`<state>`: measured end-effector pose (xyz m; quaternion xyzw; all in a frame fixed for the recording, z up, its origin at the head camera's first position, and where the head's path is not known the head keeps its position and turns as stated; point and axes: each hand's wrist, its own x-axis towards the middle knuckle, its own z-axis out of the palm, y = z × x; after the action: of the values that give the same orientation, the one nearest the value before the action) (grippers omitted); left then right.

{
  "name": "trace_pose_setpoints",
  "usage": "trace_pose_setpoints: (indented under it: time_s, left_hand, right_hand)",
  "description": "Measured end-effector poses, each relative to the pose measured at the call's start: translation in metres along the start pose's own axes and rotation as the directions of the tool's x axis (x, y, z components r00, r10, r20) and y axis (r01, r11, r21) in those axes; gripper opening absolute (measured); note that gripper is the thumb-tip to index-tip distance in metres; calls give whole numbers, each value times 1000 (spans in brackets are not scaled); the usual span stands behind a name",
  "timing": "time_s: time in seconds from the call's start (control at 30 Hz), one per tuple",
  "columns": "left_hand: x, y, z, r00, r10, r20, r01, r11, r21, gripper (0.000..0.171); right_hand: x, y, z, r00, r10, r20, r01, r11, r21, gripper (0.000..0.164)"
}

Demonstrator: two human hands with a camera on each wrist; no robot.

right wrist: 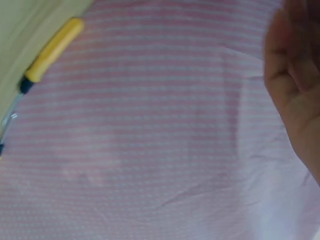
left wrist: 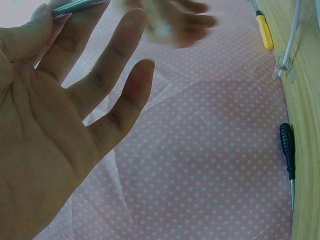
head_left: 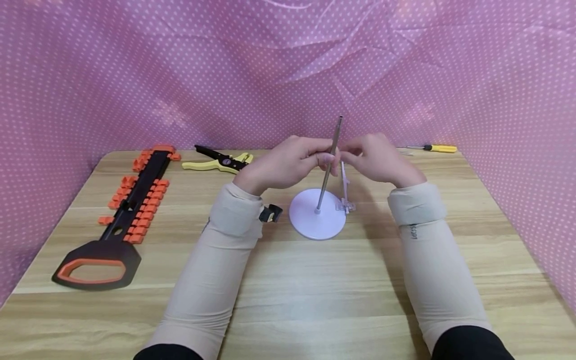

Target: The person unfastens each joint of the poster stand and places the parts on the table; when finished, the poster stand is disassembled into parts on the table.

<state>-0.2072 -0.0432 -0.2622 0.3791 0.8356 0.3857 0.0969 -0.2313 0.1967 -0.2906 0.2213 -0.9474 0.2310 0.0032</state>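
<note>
A round white base (head_left: 310, 225) stands on the table with a slim metal rod (head_left: 327, 177) rising from it, tilted to the right. Thumb and index finger of my left hand (head_left: 290, 162) pinch the rod at its upper half; the other fingers are spread in the left wrist view. Close by on the right, my right hand (head_left: 378, 157) has its fingers bent, and I cannot tell what they hold. A thin white stick (head_left: 344, 180) with a clear plastic clip (head_left: 345, 206) shows below the right fingertips, beside the base.
Left lies a black rail (head_left: 132, 200) with orange clips and a handle. Wire strippers (head_left: 225, 162) in yellow and black lie behind the left wrist. A yellow screwdriver (head_left: 443, 148) lies back right; a black screwdriver (left wrist: 286, 145) shows in the left wrist view. A pink dotted curtain (head_left: 252, 75) surrounds the table.
</note>
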Motion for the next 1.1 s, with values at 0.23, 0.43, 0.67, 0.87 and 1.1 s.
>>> trace_pose_setpoints:
  time_s: [0.23,0.43,0.67,0.87,1.1]
  left_hand:
    - [0,1,1,1000,-12,4,12,1000,-2,25]
    - [0,1,1,1000,-24,3,24,1000,-14,25]
    - [-1,1,1,1000,-21,-3,21,1000,-11,24]
    - [-1,1,1,1000,-6,-8,6,1000,0,25]
    - [-1,1,0,1000,-6,-3,6,1000,-3,27]
  right_hand:
    - [-12,-25,-14,974,15,-225,54,954,296,26]
    - [-21,-38,-21,963,-21,-268,158,851,501,30]
    - [-28,-47,-26,958,-80,-275,227,797,559,28]
    - [-32,-52,-29,963,-72,-261,216,788,576,25]
    - [-34,-55,-29,956,-97,-278,241,799,551,23]
